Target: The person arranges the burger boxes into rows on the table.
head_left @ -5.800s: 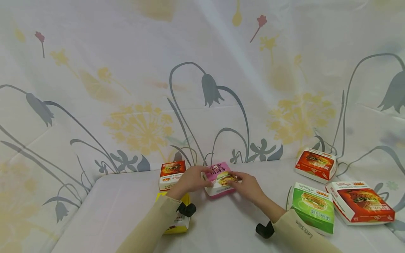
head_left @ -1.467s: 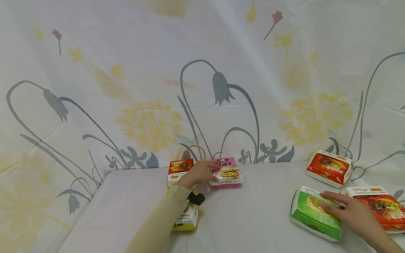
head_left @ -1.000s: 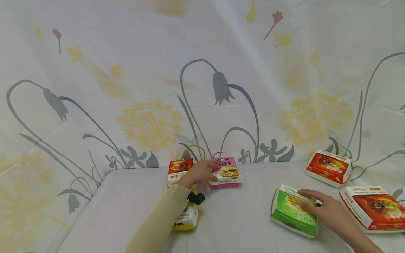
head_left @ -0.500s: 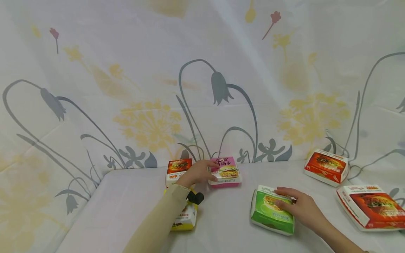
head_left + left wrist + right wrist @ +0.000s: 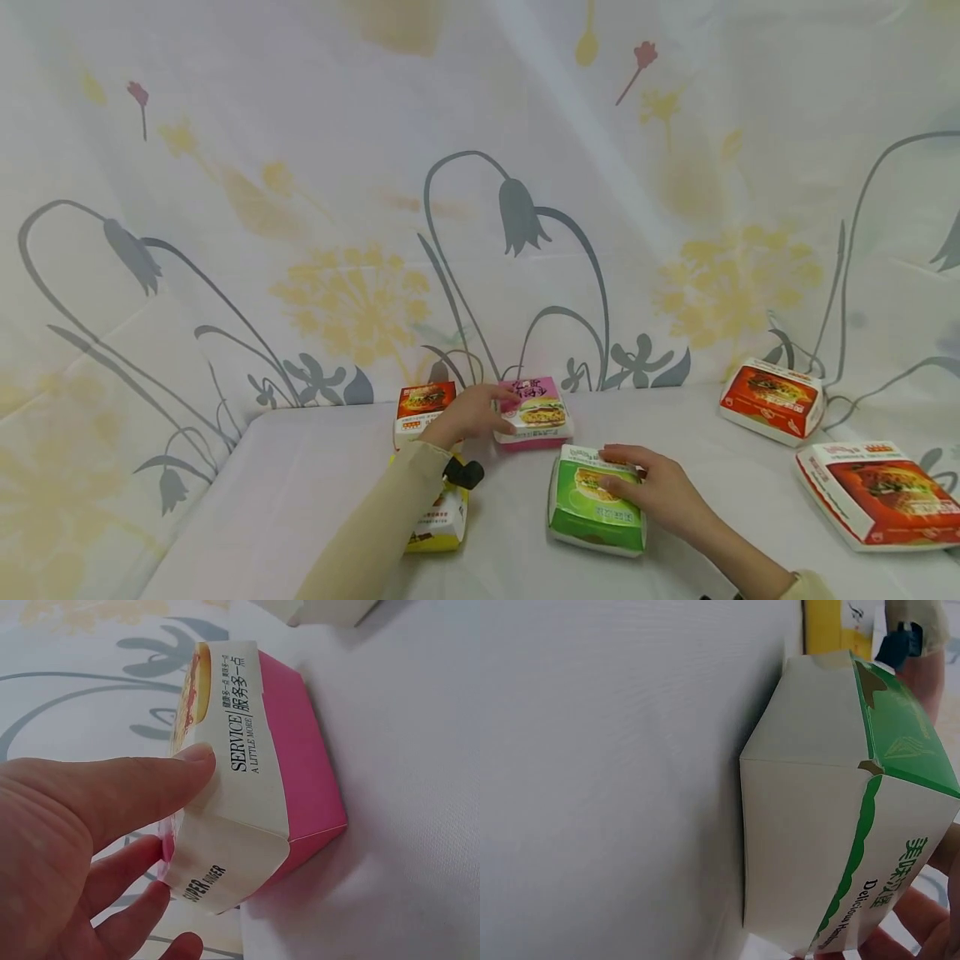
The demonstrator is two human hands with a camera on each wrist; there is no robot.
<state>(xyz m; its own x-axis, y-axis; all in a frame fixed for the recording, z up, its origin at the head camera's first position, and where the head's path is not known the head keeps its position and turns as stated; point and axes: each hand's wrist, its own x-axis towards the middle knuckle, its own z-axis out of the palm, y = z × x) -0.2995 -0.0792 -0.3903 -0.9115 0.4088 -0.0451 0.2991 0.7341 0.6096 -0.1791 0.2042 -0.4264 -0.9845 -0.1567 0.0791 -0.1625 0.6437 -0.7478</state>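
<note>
My left hand (image 5: 472, 417) holds the left side of a pink burger box (image 5: 543, 414) near the back of the table. In the left wrist view its thumb (image 5: 169, 776) lies on the lid's edge and its other fingers (image 5: 131, 874) bend at the box's side. Nearer the front, a green burger box (image 5: 596, 512) sits flat, held by my right hand (image 5: 663, 492) at its right side. The thumb is on the lid and the fingers are at the back edge. The right wrist view shows the white side of this box (image 5: 802, 840), with fingertips (image 5: 919, 911) partly behind it.
Left of the pink box stands a small red burger box (image 5: 422, 402). In front of it a yellow burger box (image 5: 441, 525) is partly covered by my left sleeve. Two more red boxes, one far (image 5: 772, 400) and one large (image 5: 877, 492), lie at right. A floral cloth (image 5: 360, 208) hangs behind.
My right hand has slid the green box leftward from beside the large red box to just in front of the pink one. My left hand has stayed on the pink box.
</note>
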